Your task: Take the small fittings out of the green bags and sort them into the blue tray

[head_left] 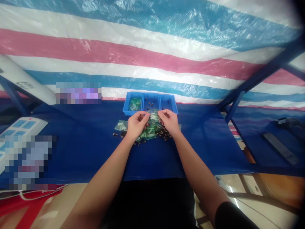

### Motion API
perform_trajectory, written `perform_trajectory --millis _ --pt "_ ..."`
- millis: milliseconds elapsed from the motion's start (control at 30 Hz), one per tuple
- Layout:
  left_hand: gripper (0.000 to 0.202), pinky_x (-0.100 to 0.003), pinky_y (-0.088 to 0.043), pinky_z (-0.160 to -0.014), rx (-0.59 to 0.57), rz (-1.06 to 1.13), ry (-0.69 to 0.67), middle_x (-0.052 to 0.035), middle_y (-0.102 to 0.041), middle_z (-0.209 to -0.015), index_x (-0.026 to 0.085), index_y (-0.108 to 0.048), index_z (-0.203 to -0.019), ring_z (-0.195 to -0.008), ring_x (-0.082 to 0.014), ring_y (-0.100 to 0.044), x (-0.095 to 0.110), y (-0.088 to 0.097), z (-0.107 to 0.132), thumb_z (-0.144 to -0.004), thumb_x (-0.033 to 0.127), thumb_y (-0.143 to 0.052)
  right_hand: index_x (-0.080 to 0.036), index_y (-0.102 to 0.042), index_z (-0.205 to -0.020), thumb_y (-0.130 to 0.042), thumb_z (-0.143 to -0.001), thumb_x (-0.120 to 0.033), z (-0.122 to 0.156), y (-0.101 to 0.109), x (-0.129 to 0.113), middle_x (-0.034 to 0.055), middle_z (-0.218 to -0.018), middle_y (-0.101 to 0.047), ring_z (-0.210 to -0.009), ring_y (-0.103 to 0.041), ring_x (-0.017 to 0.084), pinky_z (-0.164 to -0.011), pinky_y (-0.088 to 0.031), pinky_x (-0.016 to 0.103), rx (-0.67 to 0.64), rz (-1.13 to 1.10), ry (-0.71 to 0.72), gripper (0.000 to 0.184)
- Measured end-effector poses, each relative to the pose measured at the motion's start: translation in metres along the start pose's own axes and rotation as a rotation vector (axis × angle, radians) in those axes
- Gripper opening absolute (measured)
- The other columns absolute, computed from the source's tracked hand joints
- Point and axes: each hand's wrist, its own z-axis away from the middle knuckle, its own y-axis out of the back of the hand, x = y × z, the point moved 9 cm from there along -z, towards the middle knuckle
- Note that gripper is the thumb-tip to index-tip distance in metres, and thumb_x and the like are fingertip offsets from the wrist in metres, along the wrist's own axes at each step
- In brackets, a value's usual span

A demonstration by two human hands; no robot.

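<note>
Between my left hand (137, 124) and my right hand (169, 121) a small clear plastic bag (153, 116) with little metal parts inside is stretched. Each hand pinches one side of it between thumb and fingers. Under and around the hands lies a pile of similar greenish small bags (149, 132) mixed with dark screws (165, 133). One more bag (121, 125) lies left of my left hand, beside a loose screw (115, 135). The exact parts in the held bag are too small to make out.
Behind the pile stand three joined blue bins (132, 112): the left holds greenish bags, the middle a few screws (151, 103). A white power strip (35, 124) lies at the left of the blue table (90, 152). Blue metal posts (252, 76) rise at the right.
</note>
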Motion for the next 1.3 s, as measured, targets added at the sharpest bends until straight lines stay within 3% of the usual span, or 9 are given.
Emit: perform_trajectory --millis 233,433,567,700,800,933,1167,1300 --pt "0.034 -0.021 -0.042 -0.042 0.032 -0.020 -0.030 0.0024 -0.064 -0.057 0.018 -0.075 -0.096 -0.040 -0.0090 -0.052 0.002 0.002 0.001 -0.088 0.051 -0.078 -0.019 -0.069 -0.072 -0.079 -0.082 -0.060 0.002 0.004 -0.012 -0.0007 -0.066 -0.064 -0.059 -0.053 0.012 -0.058 -0.044 0.027 0.035 0.052 0.113 0.043" --pt "0.037 -0.022 -0.045 -0.042 0.027 0.051 -0.032 -0.0026 -0.074 -0.069 0.017 -0.075 -0.101 -0.041 -0.0102 -0.057 0.004 -0.001 0.003 -0.088 0.051 -0.079 -0.021 -0.070 -0.083 -0.076 -0.084 -0.063 0.004 -0.004 -0.007 -0.0046 -0.052 -0.059 -0.042 -0.048 0.011 -0.045 -0.036 0.026 -0.046 -0.067 0.028 0.042" --pt "0.032 -0.025 -0.053 -0.054 0.026 0.031 -0.105 -0.0067 -0.079 -0.084 0.017 -0.077 -0.093 -0.062 -0.0154 -0.071 0.011 0.001 0.005 -0.087 0.049 -0.080 -0.021 -0.067 -0.080 -0.072 -0.084 -0.071 0.003 -0.005 -0.004 0.0018 -0.065 -0.072 -0.046 -0.059 0.012 -0.045 -0.039 0.025 -0.070 -0.159 -0.008 0.051" --pt "0.026 -0.027 -0.057 -0.067 -0.038 0.006 -0.189 -0.0065 -0.080 -0.091 0.019 -0.079 -0.095 -0.073 -0.0159 -0.072 0.018 0.000 0.007 -0.089 0.045 -0.079 -0.020 -0.067 -0.078 -0.070 -0.083 -0.072 -0.001 -0.003 0.001 0.0030 -0.065 -0.071 -0.050 -0.064 0.014 -0.045 -0.040 0.026 -0.067 -0.207 -0.052 0.053" --pt "0.028 -0.028 -0.057 -0.068 -0.074 0.017 -0.220 -0.0064 -0.079 -0.096 0.020 -0.079 -0.099 -0.067 -0.0131 -0.068 0.020 -0.002 0.007 -0.095 0.046 -0.071 -0.023 -0.065 -0.092 -0.084 -0.075 -0.062 -0.002 0.001 -0.001 -0.0014 -0.067 -0.070 -0.053 -0.066 0.015 -0.045 -0.040 0.026 -0.029 -0.171 -0.020 0.047" --pt "0.026 -0.028 -0.056 -0.070 0.032 0.004 -0.188 -0.0062 -0.078 -0.092 0.019 -0.078 -0.094 -0.075 -0.0159 -0.070 0.013 0.004 0.005 -0.085 0.043 -0.083 -0.027 -0.059 -0.116 -0.085 -0.076 -0.058 -0.001 -0.002 0.000 -0.0029 -0.076 -0.073 -0.060 -0.071 0.017 -0.049 -0.046 0.026 -0.054 -0.130 -0.002 0.056" --pt "0.027 -0.026 -0.057 -0.067 0.039 0.007 -0.162 -0.0053 -0.075 -0.091 0.019 -0.075 -0.104 -0.076 -0.0158 -0.071 0.004 0.003 0.002 -0.086 0.038 -0.081 -0.021 -0.069 -0.089 -0.081 -0.079 -0.059 0.000 -0.008 0.005 0.0016 -0.077 -0.074 -0.067 -0.072 0.017 -0.052 -0.048 0.024 -0.107 -0.050 -0.010 0.041" --pt "0.029 -0.027 -0.059 -0.066 0.021 0.025 -0.138 -0.0030 -0.073 -0.086 0.020 -0.072 -0.106 -0.071 -0.0150 -0.071 0.004 0.001 0.002 -0.085 0.038 -0.082 -0.022 -0.070 -0.088 -0.080 -0.079 -0.061 0.000 -0.008 0.003 0.0014 -0.076 -0.073 -0.063 -0.070 0.017 -0.052 -0.048 0.026 -0.095 -0.023 -0.007 0.041"
